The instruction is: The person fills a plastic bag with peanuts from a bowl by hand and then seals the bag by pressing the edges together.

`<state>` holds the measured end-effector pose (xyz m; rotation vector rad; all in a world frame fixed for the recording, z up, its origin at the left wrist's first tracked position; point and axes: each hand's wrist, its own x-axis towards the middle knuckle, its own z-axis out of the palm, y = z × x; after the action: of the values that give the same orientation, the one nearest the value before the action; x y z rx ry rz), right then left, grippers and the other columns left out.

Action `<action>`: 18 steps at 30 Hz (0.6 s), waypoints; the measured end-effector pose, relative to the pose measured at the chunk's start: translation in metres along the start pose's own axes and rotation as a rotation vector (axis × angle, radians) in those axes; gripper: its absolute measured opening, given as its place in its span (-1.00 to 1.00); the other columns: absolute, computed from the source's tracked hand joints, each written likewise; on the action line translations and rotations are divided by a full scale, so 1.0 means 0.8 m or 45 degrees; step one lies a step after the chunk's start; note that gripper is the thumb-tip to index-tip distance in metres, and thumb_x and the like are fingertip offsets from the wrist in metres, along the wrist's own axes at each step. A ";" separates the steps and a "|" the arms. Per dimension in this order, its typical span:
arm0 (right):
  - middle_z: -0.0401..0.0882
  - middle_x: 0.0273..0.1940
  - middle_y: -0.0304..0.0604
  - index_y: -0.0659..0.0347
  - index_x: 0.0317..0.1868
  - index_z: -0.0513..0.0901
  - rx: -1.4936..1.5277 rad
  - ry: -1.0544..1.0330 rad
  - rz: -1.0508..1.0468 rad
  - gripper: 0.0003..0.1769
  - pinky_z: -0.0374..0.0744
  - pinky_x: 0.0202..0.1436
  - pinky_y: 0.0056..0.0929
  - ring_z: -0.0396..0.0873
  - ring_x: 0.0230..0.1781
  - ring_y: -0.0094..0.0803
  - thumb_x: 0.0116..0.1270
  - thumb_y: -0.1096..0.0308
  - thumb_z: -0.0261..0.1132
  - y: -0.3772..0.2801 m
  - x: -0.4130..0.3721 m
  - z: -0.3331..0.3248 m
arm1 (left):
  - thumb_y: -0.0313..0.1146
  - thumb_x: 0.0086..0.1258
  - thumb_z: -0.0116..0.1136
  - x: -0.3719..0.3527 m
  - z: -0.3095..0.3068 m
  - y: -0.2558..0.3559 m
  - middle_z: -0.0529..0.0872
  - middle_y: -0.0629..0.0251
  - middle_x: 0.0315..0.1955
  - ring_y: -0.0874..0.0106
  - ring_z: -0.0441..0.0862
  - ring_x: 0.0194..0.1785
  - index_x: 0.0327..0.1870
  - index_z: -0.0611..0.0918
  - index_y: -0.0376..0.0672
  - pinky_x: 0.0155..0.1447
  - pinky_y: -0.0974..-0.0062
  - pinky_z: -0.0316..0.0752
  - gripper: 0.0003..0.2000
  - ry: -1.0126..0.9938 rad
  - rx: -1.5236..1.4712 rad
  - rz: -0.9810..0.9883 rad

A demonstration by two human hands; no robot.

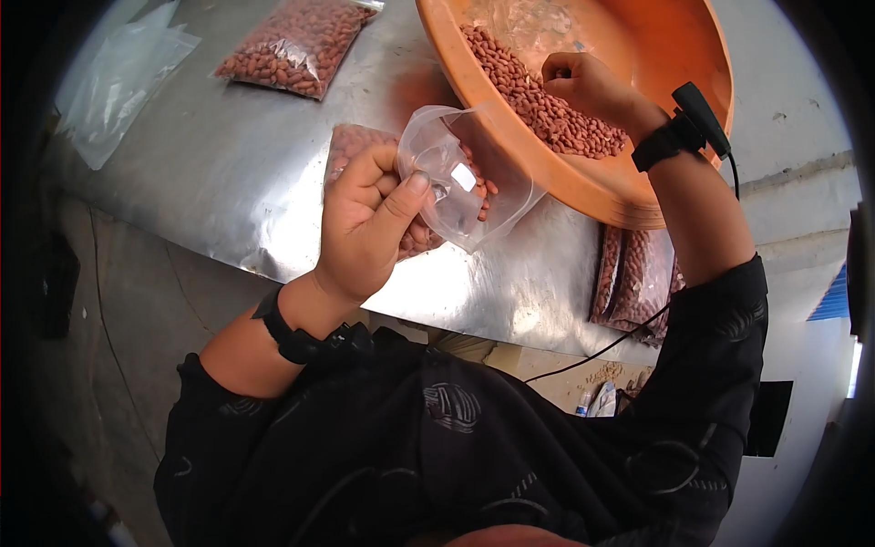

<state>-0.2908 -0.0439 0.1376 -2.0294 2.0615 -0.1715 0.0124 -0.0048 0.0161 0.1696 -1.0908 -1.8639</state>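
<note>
My left hand (369, 214) is closed on the mouth of a clear plastic bag (428, 150), thumb and fingers pinching its rim. Some red-skinned peanuts show through the bag's side. My right hand (592, 87) reaches inside a large orange basin (597, 196), just over a heap of peanuts (547, 114). Its fingers are curled in; whatever they hold is hidden from view. Behind my left hand lies a filled bag of peanuts (351, 141), partly covered by the hand and the open bag.
Another filled peanut bag (296, 46) lies at the back of the metal table (210, 173). Flat clear bags (123, 73) are at the far left. Several packed bags (643, 273) sit by the near edge below the basin. A black cable (602, 346) runs past them.
</note>
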 end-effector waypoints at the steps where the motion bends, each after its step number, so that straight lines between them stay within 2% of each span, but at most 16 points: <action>1: 0.29 -0.62 -0.45 0.17 -0.37 0.49 0.112 -0.064 0.077 -0.95 0.26 -0.60 -0.65 0.24 -0.64 -0.73 0.23 0.41 0.17 -0.006 -0.008 -0.010 | -0.41 0.43 -0.05 0.000 0.002 0.000 0.56 0.41 -0.53 0.75 0.44 -0.55 -0.17 0.41 -0.25 -0.48 0.81 0.37 -0.90 0.022 0.017 0.009; 4: 0.23 -0.62 -0.48 0.15 -0.35 0.47 0.360 -0.079 0.051 -0.92 0.21 -0.64 -0.73 0.19 -0.68 -0.79 0.30 0.37 0.17 -0.059 -0.034 -0.025 | -0.41 0.42 -0.03 0.001 0.005 0.003 0.57 0.41 -0.54 0.73 0.45 -0.56 -0.18 0.42 -0.23 -0.49 0.81 0.37 -0.90 0.044 -0.059 -0.043; 8: 0.24 -0.57 -0.48 0.14 -0.35 0.45 0.453 -0.237 -0.211 -0.86 0.22 -0.62 -0.75 0.19 -0.63 -0.81 0.33 0.30 0.19 -0.111 -0.049 -0.028 | -0.40 0.40 0.01 0.006 0.020 0.013 0.57 0.40 -0.53 0.71 0.46 -0.57 -0.20 0.44 -0.22 -0.47 0.78 0.39 -0.89 0.074 -0.117 -0.017; 12: 0.27 -0.52 -0.44 0.22 -0.38 0.44 0.193 -0.182 -0.580 -0.83 0.30 -0.45 -0.70 0.23 -0.50 -0.73 0.29 0.34 0.22 -0.157 -0.070 -0.008 | -0.38 0.38 0.05 0.014 0.033 0.021 0.57 0.39 -0.54 0.68 0.47 -0.56 -0.21 0.45 -0.23 -0.44 0.77 0.39 -0.87 0.088 -0.168 -0.004; 13: 0.35 -0.55 -0.32 0.25 -0.40 0.48 0.223 -0.251 -0.516 -0.91 0.37 -0.38 -0.57 0.33 -0.49 -0.58 0.18 0.42 0.20 -0.165 -0.074 -0.004 | -0.37 0.38 0.06 0.015 0.036 0.023 0.56 0.39 -0.54 0.68 0.47 -0.55 -0.21 0.45 -0.23 -0.43 0.76 0.39 -0.87 0.086 -0.179 0.000; 16: 0.41 -0.55 -0.28 0.27 -0.37 0.51 0.307 -0.355 -0.418 -0.90 0.40 -0.37 -0.54 0.37 -0.50 -0.55 0.15 0.42 0.22 -0.172 -0.081 0.016 | -0.37 0.37 0.07 0.016 0.043 0.023 0.57 0.37 -0.54 0.66 0.47 -0.54 -0.21 0.45 -0.24 -0.43 0.76 0.38 -0.86 0.079 -0.248 0.001; 18: 0.47 -0.52 -0.22 0.29 -0.34 0.53 0.285 -0.273 -0.426 -0.87 0.44 -0.35 -0.48 0.43 -0.48 -0.49 0.14 0.41 0.23 -0.174 -0.077 0.029 | -0.38 0.36 0.08 0.015 0.047 0.022 0.56 0.36 -0.54 0.65 0.47 -0.54 -0.20 0.45 -0.24 -0.43 0.75 0.39 -0.86 0.055 -0.276 -0.024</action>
<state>-0.1501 0.0160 0.1559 -2.1306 1.4980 -0.2220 -0.0021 0.0062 0.0551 0.0943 -0.8539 -1.9716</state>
